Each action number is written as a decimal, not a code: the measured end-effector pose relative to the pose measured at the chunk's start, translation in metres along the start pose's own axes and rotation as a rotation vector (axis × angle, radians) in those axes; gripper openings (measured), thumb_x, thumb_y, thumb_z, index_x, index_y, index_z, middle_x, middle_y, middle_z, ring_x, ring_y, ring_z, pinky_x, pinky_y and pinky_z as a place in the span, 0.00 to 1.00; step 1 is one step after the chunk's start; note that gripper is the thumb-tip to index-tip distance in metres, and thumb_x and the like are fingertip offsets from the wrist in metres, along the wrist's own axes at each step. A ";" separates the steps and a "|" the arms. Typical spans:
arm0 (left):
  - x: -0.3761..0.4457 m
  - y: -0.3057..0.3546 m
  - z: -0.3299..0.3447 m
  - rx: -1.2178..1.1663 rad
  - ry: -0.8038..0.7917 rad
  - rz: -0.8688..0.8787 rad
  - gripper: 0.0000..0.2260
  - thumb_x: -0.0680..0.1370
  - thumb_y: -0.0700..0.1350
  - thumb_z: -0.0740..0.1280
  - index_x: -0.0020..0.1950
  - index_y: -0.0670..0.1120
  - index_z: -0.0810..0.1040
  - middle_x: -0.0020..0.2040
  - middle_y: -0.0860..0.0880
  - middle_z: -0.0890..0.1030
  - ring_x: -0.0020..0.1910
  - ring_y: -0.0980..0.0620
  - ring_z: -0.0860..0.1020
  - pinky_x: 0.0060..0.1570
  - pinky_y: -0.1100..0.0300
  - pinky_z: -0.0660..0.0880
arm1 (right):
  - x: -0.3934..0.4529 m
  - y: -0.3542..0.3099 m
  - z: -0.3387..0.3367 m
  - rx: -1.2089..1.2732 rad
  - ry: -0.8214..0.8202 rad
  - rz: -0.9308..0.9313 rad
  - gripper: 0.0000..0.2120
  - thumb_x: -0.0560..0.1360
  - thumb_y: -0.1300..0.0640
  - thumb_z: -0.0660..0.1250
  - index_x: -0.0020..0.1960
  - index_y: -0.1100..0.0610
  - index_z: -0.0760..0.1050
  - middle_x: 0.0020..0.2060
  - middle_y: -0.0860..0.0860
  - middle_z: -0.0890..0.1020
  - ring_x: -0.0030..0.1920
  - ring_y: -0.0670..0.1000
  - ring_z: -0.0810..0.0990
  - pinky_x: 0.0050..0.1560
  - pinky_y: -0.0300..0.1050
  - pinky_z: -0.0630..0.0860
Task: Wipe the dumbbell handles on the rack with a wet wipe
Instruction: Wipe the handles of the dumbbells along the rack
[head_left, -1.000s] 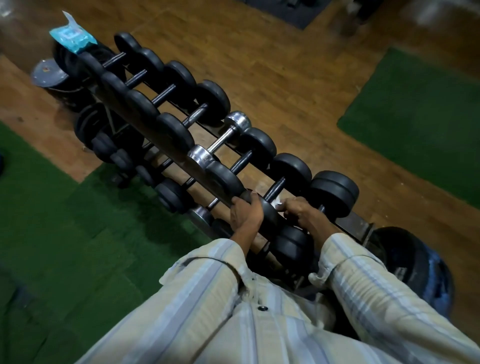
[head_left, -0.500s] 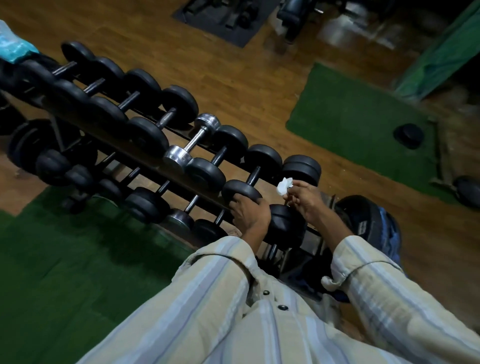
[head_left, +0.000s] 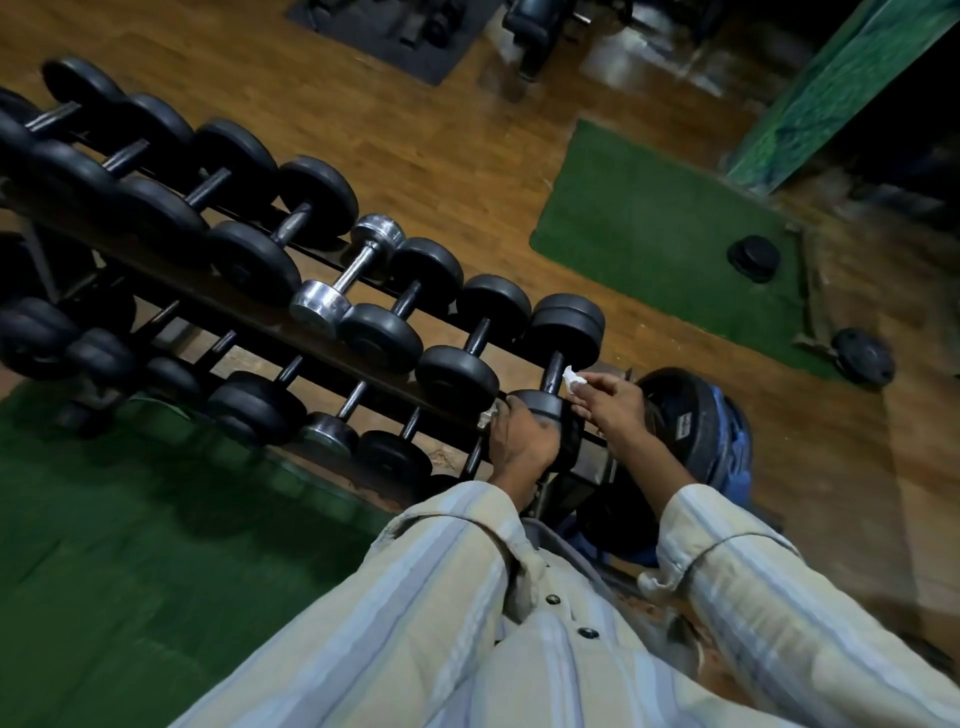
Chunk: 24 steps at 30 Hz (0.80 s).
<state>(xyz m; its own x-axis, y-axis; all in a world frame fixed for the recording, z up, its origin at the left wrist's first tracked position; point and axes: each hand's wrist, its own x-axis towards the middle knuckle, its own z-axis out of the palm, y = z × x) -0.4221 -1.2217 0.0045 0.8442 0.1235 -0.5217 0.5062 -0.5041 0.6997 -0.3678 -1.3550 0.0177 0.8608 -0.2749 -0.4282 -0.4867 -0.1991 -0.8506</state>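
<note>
I'm pinching the wet wipe (head_left: 573, 378) in my right hand (head_left: 613, 410) against the end dumbbell's handle (head_left: 554, 370) at 3 o'clock, my left hand (head_left: 522, 441) gripping its near head (head_left: 540, 405), risking it rolling off the rack (head_left: 234, 317).

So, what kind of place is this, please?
Most likely a gym's weights area: a two-tier rack full of dumbbells, loose weight plates on the floor, and green turf mats over wooden flooring.
</note>
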 end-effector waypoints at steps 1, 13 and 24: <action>0.003 0.000 0.000 0.027 -0.004 0.007 0.29 0.81 0.48 0.62 0.79 0.38 0.59 0.78 0.39 0.63 0.75 0.38 0.66 0.72 0.49 0.65 | -0.001 0.000 0.001 -0.038 0.009 -0.019 0.04 0.79 0.63 0.71 0.53 0.61 0.82 0.49 0.58 0.86 0.49 0.55 0.86 0.50 0.48 0.84; 0.023 0.015 0.017 -0.060 0.077 -0.243 0.28 0.83 0.49 0.59 0.79 0.38 0.59 0.77 0.40 0.66 0.76 0.39 0.65 0.74 0.44 0.63 | 0.003 0.002 -0.005 -0.626 0.050 -0.296 0.07 0.75 0.56 0.74 0.50 0.58 0.86 0.45 0.53 0.88 0.47 0.50 0.84 0.49 0.45 0.78; 0.045 0.037 0.061 -0.236 0.756 -0.463 0.16 0.80 0.47 0.56 0.57 0.40 0.78 0.57 0.37 0.79 0.58 0.35 0.76 0.61 0.44 0.70 | 0.066 0.019 -0.018 -0.595 -0.309 -0.340 0.03 0.72 0.54 0.79 0.44 0.52 0.87 0.39 0.45 0.87 0.41 0.43 0.85 0.44 0.46 0.82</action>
<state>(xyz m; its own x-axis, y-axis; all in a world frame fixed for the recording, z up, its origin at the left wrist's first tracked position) -0.3765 -1.2872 -0.0226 0.3965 0.8381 -0.3746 0.7754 -0.0873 0.6254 -0.3235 -1.3940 -0.0211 0.9380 0.1514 -0.3117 -0.1090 -0.7251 -0.6800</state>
